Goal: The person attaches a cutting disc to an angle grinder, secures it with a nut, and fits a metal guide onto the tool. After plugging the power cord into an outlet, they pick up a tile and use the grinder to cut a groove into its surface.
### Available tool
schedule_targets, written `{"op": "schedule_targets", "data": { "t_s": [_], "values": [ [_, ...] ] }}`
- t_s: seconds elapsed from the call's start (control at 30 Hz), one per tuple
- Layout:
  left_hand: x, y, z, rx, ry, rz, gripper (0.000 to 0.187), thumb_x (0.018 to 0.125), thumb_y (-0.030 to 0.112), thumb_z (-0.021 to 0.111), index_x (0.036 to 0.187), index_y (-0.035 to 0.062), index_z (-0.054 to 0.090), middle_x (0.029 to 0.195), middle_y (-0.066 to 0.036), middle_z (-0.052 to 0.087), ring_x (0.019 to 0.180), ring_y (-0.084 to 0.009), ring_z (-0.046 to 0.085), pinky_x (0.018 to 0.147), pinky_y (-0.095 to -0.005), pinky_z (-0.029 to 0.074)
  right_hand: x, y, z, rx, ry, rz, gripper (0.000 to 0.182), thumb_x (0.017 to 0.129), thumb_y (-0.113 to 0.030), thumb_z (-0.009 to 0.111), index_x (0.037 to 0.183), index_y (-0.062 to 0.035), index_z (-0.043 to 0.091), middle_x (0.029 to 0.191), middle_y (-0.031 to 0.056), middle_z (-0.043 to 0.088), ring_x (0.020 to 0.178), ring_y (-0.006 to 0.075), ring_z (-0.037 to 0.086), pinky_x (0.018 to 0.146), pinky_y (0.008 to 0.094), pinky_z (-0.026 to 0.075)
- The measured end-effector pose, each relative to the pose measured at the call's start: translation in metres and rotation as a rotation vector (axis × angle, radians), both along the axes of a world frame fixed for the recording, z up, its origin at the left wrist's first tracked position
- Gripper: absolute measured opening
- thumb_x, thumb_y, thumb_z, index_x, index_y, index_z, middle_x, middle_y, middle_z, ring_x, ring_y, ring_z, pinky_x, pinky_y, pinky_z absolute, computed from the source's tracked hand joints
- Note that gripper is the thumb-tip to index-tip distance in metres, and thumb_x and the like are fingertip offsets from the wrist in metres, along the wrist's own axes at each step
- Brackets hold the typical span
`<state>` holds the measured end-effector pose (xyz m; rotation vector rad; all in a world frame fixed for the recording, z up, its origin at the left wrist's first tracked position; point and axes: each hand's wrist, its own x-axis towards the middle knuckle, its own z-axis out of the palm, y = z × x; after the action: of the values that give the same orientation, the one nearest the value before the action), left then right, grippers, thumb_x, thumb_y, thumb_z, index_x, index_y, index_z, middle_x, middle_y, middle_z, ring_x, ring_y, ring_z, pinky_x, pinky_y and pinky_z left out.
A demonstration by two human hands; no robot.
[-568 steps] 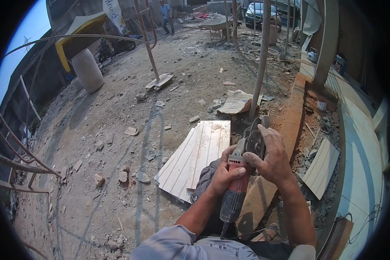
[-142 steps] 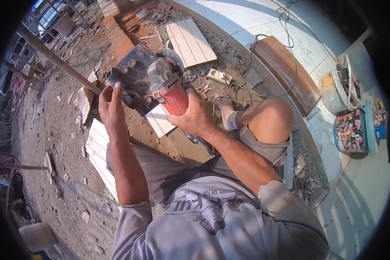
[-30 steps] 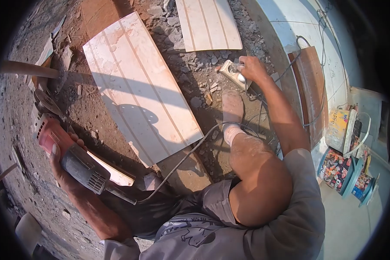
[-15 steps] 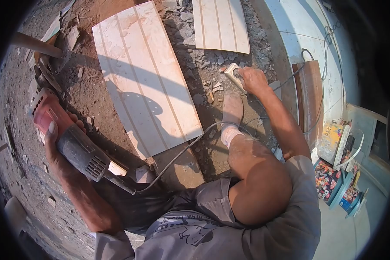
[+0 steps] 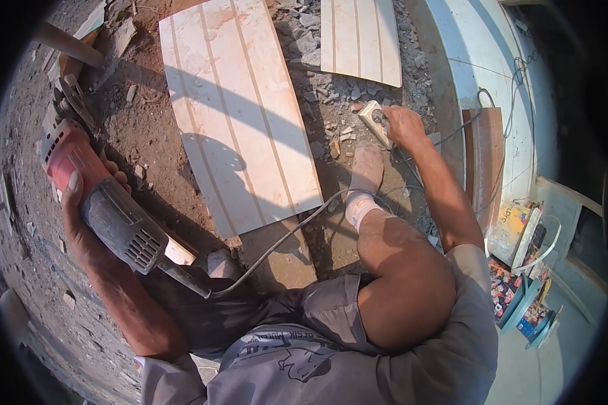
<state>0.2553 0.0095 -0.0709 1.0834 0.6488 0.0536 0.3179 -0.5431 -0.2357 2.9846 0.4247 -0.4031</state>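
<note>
At the left, my left hand (image 5: pixel 78 196) is wrapped round a red and black angle grinder (image 5: pixel 115 212). The grinder's cord (image 5: pixel 277 244) runs from its rear end across to the right. Upper right of centre, the fingers of my right hand (image 5: pixel 404 127) are closed at a cream-coloured power socket block (image 5: pixel 374 121), on a dark plug in it. Between my hands lies a large pale grooved tile (image 5: pixel 243 121), with shadows across it. A smaller grooved tile (image 5: pixel 361 40) rests beyond the socket block.
Broken rubble (image 5: pixel 311 40) and dirt surround the tiles. A brown board (image 5: pixel 485 158) leans along the white ledge (image 5: pixel 513 101) at the right. Lower right are a yellow and white container (image 5: pixel 513 229) and a teal spool (image 5: pixel 520 304). A pole (image 5: pixel 71 44) juts in at upper left.
The view has shifted slightly, so the tiles sit further right in the frame. Both hands keep their holds on the grinder and at the socket block.
</note>
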Motion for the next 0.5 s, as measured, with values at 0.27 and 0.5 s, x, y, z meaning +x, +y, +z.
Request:
{"op": "schedule_targets", "data": {
  "t_s": [0.27,0.5],
  "values": [
    [-0.001,0.0,0.0,0.021,0.002,0.008,0.059,0.092,0.033,0.07,0.131,-0.0077,0.051,0.101,-0.018,0.069,0.082,-0.023,0.072,0.073,-0.0313,0.064,0.011,0.0,-0.011,-0.148,0.107,0.026,0.019,0.085,-0.008,0.058,0.1,-0.0002,0.068,0.093,0.0237,0.072,0.092,0.0401,0.071,0.081,0.0498,0.056],
    [0.006,-0.009,-0.003,0.033,-0.009,-0.003,0.057,0.091,0.034,0.07,0.127,-0.0072,0.054,0.1,-0.018,0.069,0.081,-0.023,0.072,0.071,-0.0317,0.064,0.007,-0.003,-0.018,-0.116,0.063,0.13,0.02,0.089,-0.01,0.053,0.094,0.0036,0.067,0.087,0.0253,0.072,0.085,0.04,0.072,0.078,0.0494,0.056]
  ]
}}
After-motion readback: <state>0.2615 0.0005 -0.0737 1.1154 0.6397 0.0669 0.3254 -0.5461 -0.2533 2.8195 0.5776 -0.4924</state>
